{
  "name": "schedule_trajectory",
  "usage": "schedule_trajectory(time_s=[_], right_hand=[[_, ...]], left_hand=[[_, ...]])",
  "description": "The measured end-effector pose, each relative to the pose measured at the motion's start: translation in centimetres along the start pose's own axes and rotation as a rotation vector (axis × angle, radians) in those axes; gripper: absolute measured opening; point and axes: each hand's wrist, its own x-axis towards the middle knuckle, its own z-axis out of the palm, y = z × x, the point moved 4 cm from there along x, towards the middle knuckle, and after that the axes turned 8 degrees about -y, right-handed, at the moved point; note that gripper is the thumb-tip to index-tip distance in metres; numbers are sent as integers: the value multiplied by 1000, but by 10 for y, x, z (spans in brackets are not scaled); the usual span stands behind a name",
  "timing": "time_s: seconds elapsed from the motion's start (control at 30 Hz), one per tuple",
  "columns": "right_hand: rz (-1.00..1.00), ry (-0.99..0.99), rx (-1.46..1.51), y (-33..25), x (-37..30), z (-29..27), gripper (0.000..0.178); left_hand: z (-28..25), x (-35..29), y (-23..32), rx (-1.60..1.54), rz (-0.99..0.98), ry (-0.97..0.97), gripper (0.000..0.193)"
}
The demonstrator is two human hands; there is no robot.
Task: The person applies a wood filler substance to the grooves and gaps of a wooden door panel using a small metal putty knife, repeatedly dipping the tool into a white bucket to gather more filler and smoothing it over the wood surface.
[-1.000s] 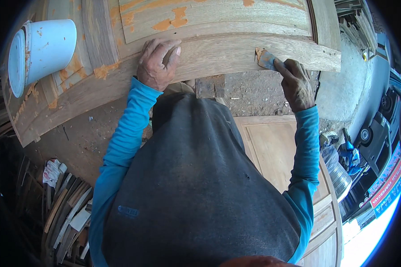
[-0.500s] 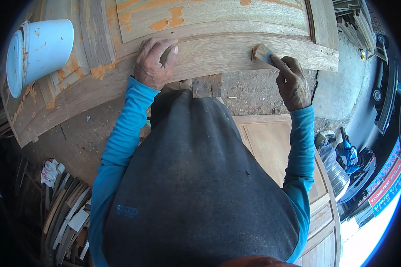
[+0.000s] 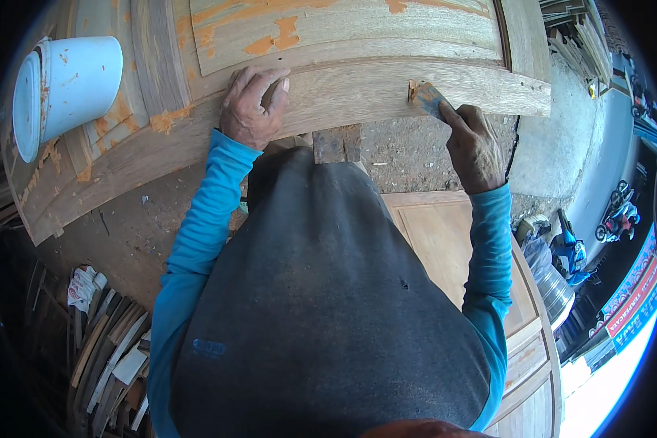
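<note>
My right hand (image 3: 476,146) is closed round the handle of a putty knife (image 3: 429,98). Its wide metal blade, with orange-brown filler at the tip, lies at the near edge board of a wooden door (image 3: 343,89). On the same board, further left, my left hand (image 3: 252,106) rests with curved fingers and the thumb apart, holding nothing. Patches of orange filler (image 3: 286,33) mark the door's panel and its left part. A white plastic bucket (image 3: 84,86), smeared with filler, lies tipped on its side at the door's left end.
Another wooden door (image 3: 434,226) lies lower down, behind my right forearm. Wood offcuts (image 3: 113,350) are stacked at the lower left, and more timber (image 3: 588,44) stands at the upper right. A metal can (image 3: 555,299) and a street with motorbikes (image 3: 620,212) are on the right.
The putty knife has shifted slightly left and its blade now shows more broadly. My right hand has moved a little left and nearer to me. My left hand stays in place.
</note>
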Motion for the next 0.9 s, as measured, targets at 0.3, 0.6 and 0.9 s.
schedule_trajectory(time_s=[0.3, 0.6, 0.9], right_hand=[[-10, 32, 118, -6, -3, 12, 46], [98, 37, 197, -1, -27, 10, 45], [305, 291, 242, 8, -72, 111, 63]], left_hand=[[2, -2, -4, 5, 4, 11, 20], [4, -2, -3, 19, -4, 8, 19], [1, -1, 1, 20, 25, 11, 19]])
